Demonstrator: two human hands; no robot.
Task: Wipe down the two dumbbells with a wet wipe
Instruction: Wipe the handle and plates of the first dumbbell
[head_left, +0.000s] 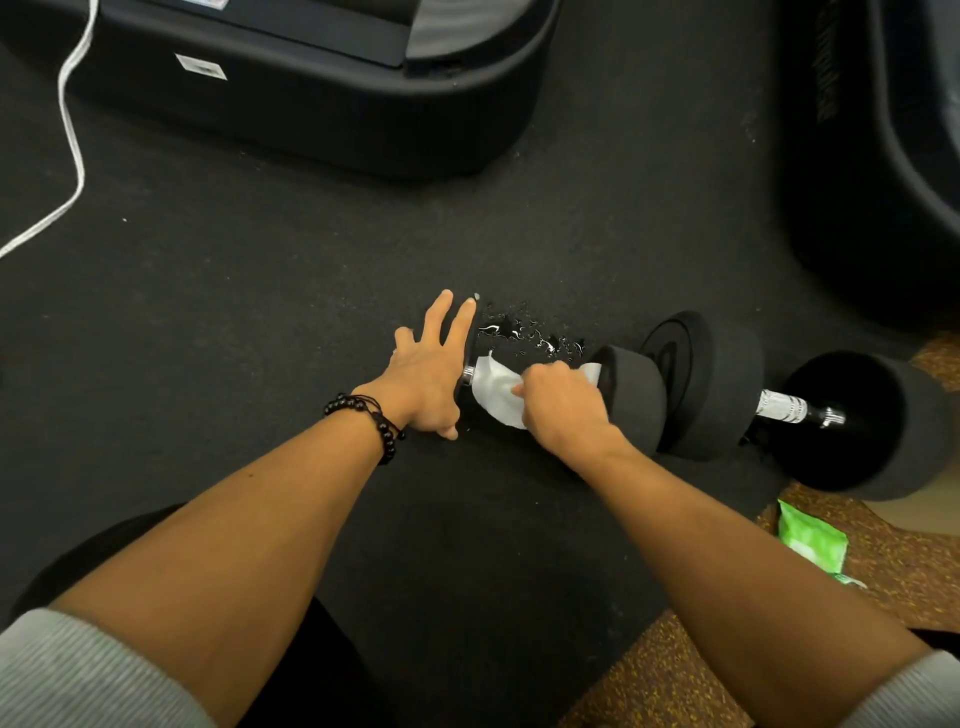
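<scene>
Right grip: our right hand is curled around a white wet wipe, wrapping it onto the handle of the near dumbbell.
Left grip: our left hand lies flat with its fingers spread, pressing against the near dumbbell's left end, just left of the wipe.
Hidden: the left weight is almost wholly behind the left hand; only a short chrome stub of the handle shows between hand and wipe. The rest of the handle is under the wipe and the right hand.
Near dumbbell: it lies on its side on the floor; its right weight, a matte black round disc, touches the right hand's knuckles.
Second dumbbell: a larger dumbbell lies just right of the first, its near weight seemingly against it. Thick matte dark discs, a knurled chrome handle, glossy inner faces.
Wipe: thin, damp-looking, creased, one loose corner hanging toward us.
Floor: dark, grainy rubber matting; a patch of shiny water droplets sits just beyond the grip.
Farther out: a green wipe packet, partly blocked by the right forearm, lies on speckled brown flooring; a black machine base and a white cable are cut off by the frame.
</scene>
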